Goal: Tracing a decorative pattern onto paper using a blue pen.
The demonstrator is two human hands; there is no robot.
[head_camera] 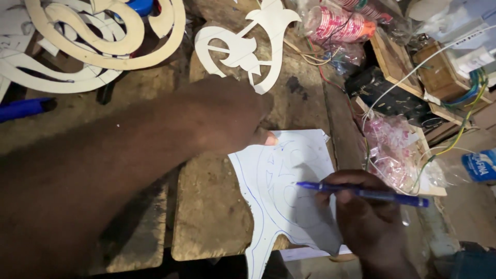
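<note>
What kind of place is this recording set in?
Likely a craft or sign-making workshop: a worn wooden bench, cut-out scroll shapes, loose wires, and a right hand drawing with a blue pen.

You are viewing a dim scene lit from above the white paper point(289, 186), which is the brightest area. Left of the paper, your left forearm point(103, 165) falls into deep, slightly blurred shadow. Clutter beyond the paper bends toward the frame edges.

The counter point(217, 217) is rough, worn, matt wood. On it lies a smooth matt paper template point(289, 191), crossed by a glossy blue plastic pen point(361, 194). At ten o'clock, pale cut-out scrollwork point(98, 36) looks like smooth matt board, and at two o'clock crinkled plastic bags point(395, 155) shine.
</note>
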